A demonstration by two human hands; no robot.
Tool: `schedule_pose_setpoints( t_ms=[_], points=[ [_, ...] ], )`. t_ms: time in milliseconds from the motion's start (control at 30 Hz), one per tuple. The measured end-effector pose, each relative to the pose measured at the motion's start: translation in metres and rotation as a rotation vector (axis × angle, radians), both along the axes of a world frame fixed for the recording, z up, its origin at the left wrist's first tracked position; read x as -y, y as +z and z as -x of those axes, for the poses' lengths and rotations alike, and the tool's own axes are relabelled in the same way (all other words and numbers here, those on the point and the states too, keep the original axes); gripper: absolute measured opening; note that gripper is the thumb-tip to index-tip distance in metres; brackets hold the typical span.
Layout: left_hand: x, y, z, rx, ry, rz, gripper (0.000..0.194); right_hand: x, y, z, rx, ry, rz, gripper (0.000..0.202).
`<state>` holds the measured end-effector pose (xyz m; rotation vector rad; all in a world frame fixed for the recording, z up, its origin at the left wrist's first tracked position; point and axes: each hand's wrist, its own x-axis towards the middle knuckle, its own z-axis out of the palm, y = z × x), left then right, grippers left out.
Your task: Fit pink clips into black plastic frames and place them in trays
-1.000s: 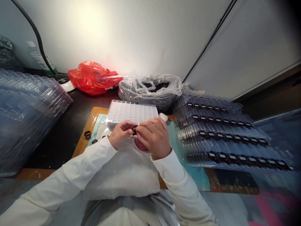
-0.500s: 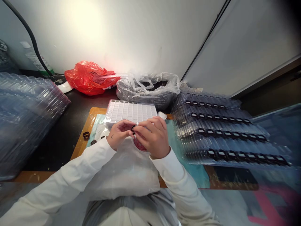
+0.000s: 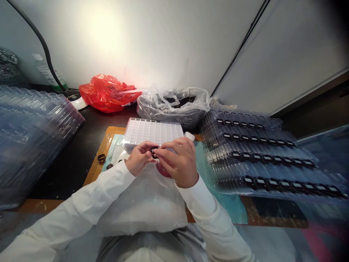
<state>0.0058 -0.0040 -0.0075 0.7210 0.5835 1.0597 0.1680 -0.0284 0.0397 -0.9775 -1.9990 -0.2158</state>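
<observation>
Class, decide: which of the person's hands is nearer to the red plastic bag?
Left. The left hand is in front of the red plastic bag and to its right; the right hand is farther to the right.

Room above left tabletop, tray stack rightward

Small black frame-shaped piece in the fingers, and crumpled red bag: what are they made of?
Small black frame-shaped piece: probably smooth hard plastic, possibly coated metal, by its dark, stiff look. Crumpled red bag: apparently thin, glossy plastic film, given its creases and highlights.
</observation>
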Motion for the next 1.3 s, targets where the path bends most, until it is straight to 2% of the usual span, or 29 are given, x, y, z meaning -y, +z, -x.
schedule_pose_setpoints(
  t_ms=[333,500,733,900,1067,1300],
  points=[
    [0.0012,0.0000,-0.0008,-0.029,0.038,0.020,0.051,0.0013,-0.0016,0.0032,-0.029,-0.034,0.004,0.006],
    [0.0008,0.0026,-0.0015,-0.024,0.074,0.051,0.053,0.0024,-0.0030,0.0039,0.001,-0.091,-0.063,0.013],
    [-0.0009,-0.0002,0.0001,-0.001,0.092,0.060,0.052,0.0027,-0.0016,0.0038,-0.013,0.039,0.061,0.026],
    [-0.0013,0.0006,0.0022,0.001,0.056,0.054,0.053,-0.0009,-0.0026,0.0018,-0.120,0.090,0.170,0.034],
    [-0.0003,0.0023,0.0026,-0.011,0.063,0.070,0.055,-0.0002,-0.0009,0.0002,-0.072,0.052,0.104,0.030],
    [-0.0016,0.0003,0.0026,0.006,0.104,0.105,0.055,-0.0002,-0.0033,0.0038,-0.015,0.085,0.123,0.041]
  ],
)
